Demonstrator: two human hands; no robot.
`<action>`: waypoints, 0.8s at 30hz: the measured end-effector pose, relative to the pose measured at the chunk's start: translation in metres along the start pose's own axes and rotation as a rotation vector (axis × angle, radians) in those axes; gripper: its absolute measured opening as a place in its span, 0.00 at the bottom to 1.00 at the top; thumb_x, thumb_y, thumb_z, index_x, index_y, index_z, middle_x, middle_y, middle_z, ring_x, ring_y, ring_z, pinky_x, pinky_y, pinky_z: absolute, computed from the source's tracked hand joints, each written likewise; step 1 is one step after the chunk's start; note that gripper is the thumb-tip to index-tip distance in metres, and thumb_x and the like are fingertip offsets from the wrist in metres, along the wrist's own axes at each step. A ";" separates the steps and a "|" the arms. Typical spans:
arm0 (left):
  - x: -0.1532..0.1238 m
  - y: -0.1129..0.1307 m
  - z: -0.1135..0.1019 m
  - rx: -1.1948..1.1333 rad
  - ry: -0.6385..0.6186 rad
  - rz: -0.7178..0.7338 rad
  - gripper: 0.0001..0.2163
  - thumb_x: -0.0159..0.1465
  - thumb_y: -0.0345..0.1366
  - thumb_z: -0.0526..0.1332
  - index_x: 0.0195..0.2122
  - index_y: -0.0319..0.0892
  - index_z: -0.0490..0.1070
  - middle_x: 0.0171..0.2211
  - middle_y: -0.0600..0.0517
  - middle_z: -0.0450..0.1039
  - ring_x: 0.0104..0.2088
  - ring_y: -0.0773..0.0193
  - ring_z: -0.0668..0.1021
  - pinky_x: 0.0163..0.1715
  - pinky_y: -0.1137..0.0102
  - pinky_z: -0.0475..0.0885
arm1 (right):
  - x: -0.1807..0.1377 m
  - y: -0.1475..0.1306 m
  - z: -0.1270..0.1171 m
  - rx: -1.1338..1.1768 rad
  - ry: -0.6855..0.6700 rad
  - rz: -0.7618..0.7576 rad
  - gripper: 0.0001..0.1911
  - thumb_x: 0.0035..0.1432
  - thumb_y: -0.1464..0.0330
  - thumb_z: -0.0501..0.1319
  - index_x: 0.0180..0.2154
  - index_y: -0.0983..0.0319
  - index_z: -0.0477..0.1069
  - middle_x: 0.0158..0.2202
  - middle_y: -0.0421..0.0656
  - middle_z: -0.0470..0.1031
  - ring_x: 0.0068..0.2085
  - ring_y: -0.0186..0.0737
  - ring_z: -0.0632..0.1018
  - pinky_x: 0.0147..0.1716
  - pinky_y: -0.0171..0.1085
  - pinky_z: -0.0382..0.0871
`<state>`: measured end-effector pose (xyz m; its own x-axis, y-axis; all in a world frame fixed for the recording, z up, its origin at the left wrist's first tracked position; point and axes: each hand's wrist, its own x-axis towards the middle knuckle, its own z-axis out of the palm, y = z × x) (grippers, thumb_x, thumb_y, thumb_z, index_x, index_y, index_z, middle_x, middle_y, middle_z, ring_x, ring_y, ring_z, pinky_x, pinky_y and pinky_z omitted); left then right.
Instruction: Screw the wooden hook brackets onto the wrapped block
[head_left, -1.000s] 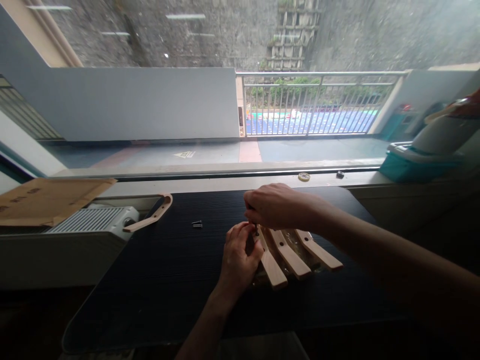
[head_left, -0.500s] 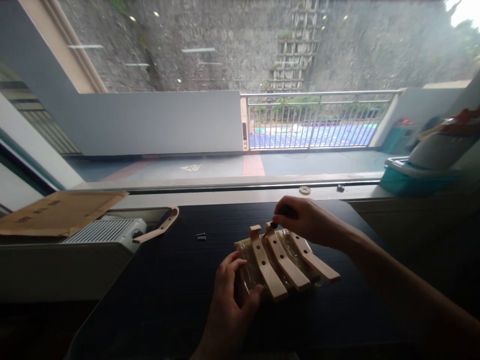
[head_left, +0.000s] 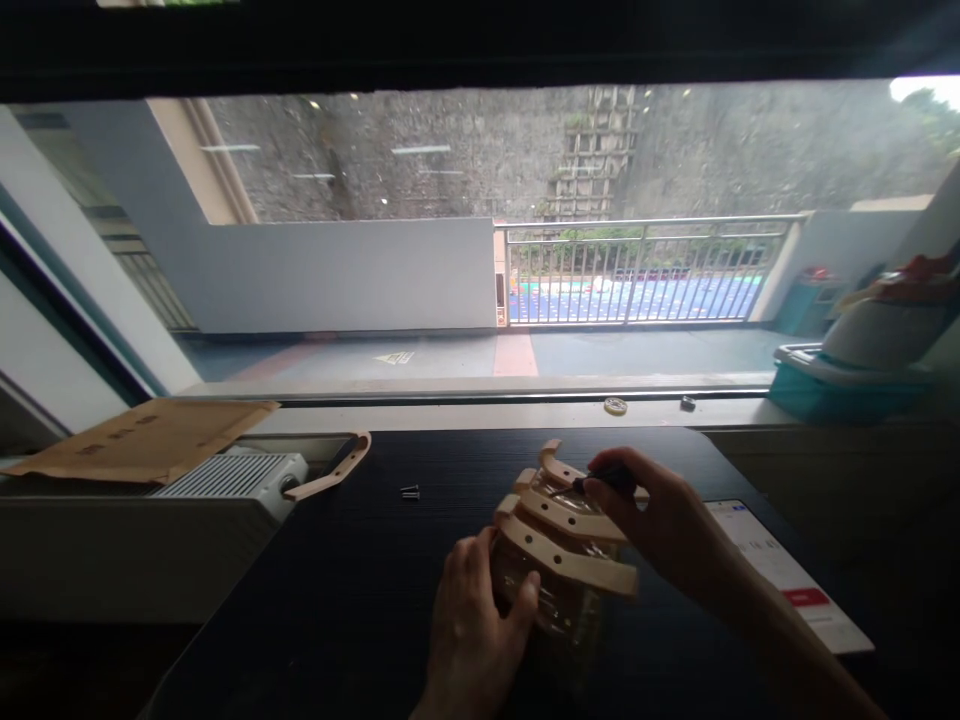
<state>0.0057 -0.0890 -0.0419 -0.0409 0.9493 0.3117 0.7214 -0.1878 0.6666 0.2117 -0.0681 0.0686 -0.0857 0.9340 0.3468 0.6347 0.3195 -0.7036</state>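
Note:
Three curved wooden hook strips with holes (head_left: 570,566) lie across a piece wrapped in clear, shiny plastic (head_left: 561,612) on the dark desk. My left hand (head_left: 480,605) grips the left side of this wrapped piece, thumb on the near side and fingers at the edge. In my right hand (head_left: 651,515) is a dark-handled screwdriver (head_left: 611,478), closed in the fingers. Its thin shaft points left toward the far strips; whether the tip sits in a hole I cannot make out.
Screws (head_left: 410,493) lie on the desk (head_left: 360,600) to the left. Another wooden hook strip (head_left: 337,470) rests at the left edge, near a white radiator (head_left: 232,472) and a brown paper envelope (head_left: 142,438). A lit phone (head_left: 787,575) lies under my right forearm. A tape roll (head_left: 616,406) sits on the sill.
The wrapped piece and its strips have turned, the near ends swinging to the right. My right hand has moved right and nearer with the screwdriver. The view has tilted up, and the phone now shows.

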 end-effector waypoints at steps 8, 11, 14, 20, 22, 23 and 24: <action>0.043 -0.015 -0.026 -0.414 -0.025 -0.240 0.13 0.55 0.40 0.56 0.38 0.40 0.71 0.38 0.47 0.74 0.40 0.56 0.75 0.41 0.64 0.69 | -0.071 0.054 0.005 0.521 0.544 0.311 0.13 0.50 0.59 0.62 0.36 0.60 0.70 0.19 0.36 0.64 0.22 0.34 0.66 0.22 0.34 0.61; 0.101 -0.011 -0.005 -0.590 -0.087 -0.321 0.18 0.55 0.43 0.56 0.43 0.38 0.69 0.40 0.46 0.73 0.44 0.56 0.74 0.41 0.66 0.68 | -0.090 0.066 0.024 0.849 0.681 0.494 0.15 0.48 0.60 0.65 0.37 0.60 0.70 0.22 0.35 0.66 0.24 0.32 0.67 0.24 0.33 0.63; 0.136 -0.003 0.020 -0.630 -0.311 -0.346 0.16 0.52 0.44 0.59 0.35 0.36 0.71 0.31 0.47 0.75 0.35 0.58 0.76 0.33 0.67 0.69 | -0.100 0.063 0.044 1.011 0.734 0.594 0.15 0.48 0.59 0.64 0.37 0.59 0.69 0.25 0.36 0.69 0.27 0.32 0.71 0.28 0.33 0.67; 0.124 0.007 0.014 -0.709 -0.759 -0.317 0.17 0.53 0.49 0.61 0.31 0.38 0.74 0.26 0.49 0.76 0.31 0.57 0.77 0.31 0.68 0.71 | -0.083 0.063 0.068 1.237 0.850 0.617 0.16 0.48 0.61 0.65 0.38 0.58 0.67 0.26 0.34 0.71 0.27 0.31 0.72 0.26 0.31 0.66; 0.113 0.008 -0.002 -0.770 -0.803 -0.311 0.23 0.56 0.54 0.55 0.38 0.38 0.73 0.32 0.46 0.76 0.35 0.55 0.78 0.34 0.66 0.72 | -0.065 0.066 0.073 1.203 0.847 0.550 0.15 0.49 0.60 0.64 0.38 0.59 0.67 0.27 0.34 0.70 0.27 0.30 0.71 0.27 0.30 0.65; 0.109 0.007 -0.011 -0.813 -0.805 -0.302 0.24 0.57 0.54 0.54 0.43 0.38 0.71 0.36 0.45 0.76 0.39 0.54 0.77 0.36 0.65 0.72 | -0.053 0.067 0.075 1.184 0.832 0.502 0.14 0.50 0.60 0.63 0.37 0.59 0.67 0.26 0.33 0.68 0.26 0.29 0.70 0.26 0.29 0.64; 0.107 0.006 -0.018 -0.864 -0.792 -0.293 0.25 0.57 0.53 0.55 0.47 0.39 0.68 0.39 0.44 0.75 0.41 0.53 0.77 0.38 0.64 0.72 | -0.040 0.067 0.077 1.176 0.789 0.435 0.13 0.50 0.60 0.62 0.37 0.59 0.66 0.25 0.33 0.67 0.25 0.28 0.69 0.26 0.29 0.64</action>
<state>-0.0071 0.0066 0.0078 0.5277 0.8185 -0.2270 0.0427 0.2413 0.9695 0.1985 -0.0720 -0.0398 0.6174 0.7851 -0.0496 -0.5043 0.3466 -0.7910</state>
